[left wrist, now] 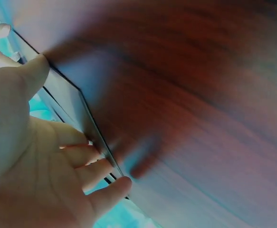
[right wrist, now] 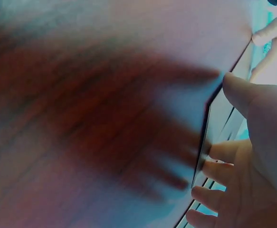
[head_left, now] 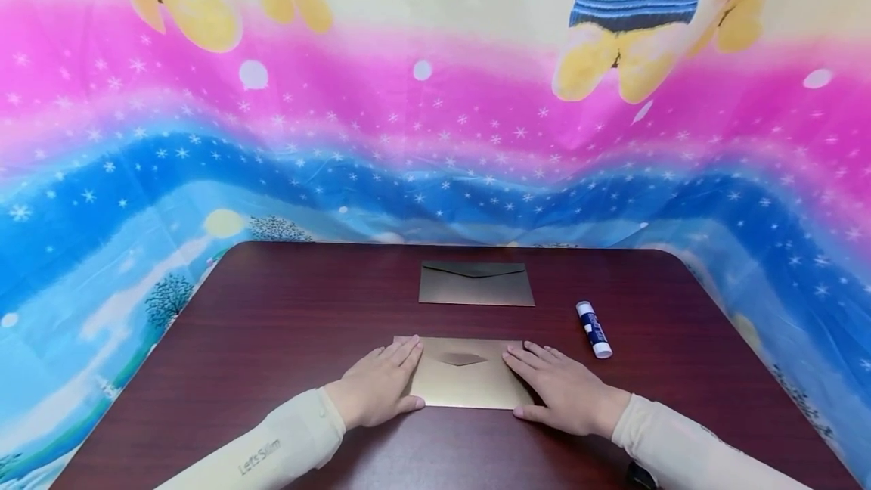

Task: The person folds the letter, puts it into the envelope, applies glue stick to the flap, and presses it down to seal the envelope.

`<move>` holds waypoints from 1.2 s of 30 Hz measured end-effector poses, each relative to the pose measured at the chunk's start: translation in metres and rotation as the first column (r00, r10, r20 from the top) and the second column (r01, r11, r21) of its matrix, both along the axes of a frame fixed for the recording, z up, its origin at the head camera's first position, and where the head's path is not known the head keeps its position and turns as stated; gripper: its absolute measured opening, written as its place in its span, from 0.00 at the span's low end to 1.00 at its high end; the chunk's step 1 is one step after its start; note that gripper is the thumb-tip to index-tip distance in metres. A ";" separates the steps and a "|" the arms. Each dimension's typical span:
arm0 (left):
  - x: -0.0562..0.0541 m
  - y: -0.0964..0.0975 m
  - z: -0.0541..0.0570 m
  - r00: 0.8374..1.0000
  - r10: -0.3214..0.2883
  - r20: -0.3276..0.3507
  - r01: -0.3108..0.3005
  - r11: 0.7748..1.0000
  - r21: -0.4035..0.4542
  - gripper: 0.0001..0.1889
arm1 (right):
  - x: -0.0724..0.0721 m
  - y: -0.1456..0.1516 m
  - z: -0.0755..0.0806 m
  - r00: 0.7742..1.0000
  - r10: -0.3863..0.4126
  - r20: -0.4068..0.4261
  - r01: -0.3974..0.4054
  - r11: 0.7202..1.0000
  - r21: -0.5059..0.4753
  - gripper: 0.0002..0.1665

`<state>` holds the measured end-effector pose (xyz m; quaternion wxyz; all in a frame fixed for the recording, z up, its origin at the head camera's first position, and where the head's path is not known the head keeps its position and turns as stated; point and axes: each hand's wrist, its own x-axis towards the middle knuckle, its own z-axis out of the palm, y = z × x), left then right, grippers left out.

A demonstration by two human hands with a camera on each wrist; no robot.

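Observation:
A gold envelope (head_left: 469, 388) lies flat on the table in front of me, with a darker pointed patch near its upper middle. My left hand (head_left: 382, 384) rests at its left edge, fingers stretched toward the top corner and thumb at the bottom corner. On the opposite side my right hand (head_left: 568, 393) touches the right edge in a mirrored way. Both wrist views show the left hand (left wrist: 43, 137) and the right hand (right wrist: 252, 142) with fingers fairly straight along the envelope's edges. Neither hand grips anything.
Farther back lies a second, darker gold envelope (head_left: 476, 289) with a pointed flap at its top. A white and blue glue stick (head_left: 594, 330) lies to its right. The dark red-brown table (head_left: 306, 293) meets a colourful printed cloth (head_left: 435, 112) behind.

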<state>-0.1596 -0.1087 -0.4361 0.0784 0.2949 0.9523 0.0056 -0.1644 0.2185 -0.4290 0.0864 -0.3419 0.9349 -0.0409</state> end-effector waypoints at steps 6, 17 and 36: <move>0.000 -0.001 -0.002 0.998 -0.010 -0.057 0.010 1.000 -0.001 0.45 | 0.003 -0.004 -0.003 1.000 -0.002 -0.030 0.002 1.000 -0.007 0.46; 0.012 0.004 0.009 0.981 -0.075 -0.176 0.078 0.997 0.007 0.39 | 0.013 -0.003 0.009 1.000 0.014 -0.021 -0.015 0.999 -0.034 0.46; 0.034 0.001 0.008 0.937 -0.158 -0.313 0.168 0.986 0.006 0.28 | 0.031 -0.005 0.009 0.992 0.101 -0.069 -0.101 0.995 0.013 0.42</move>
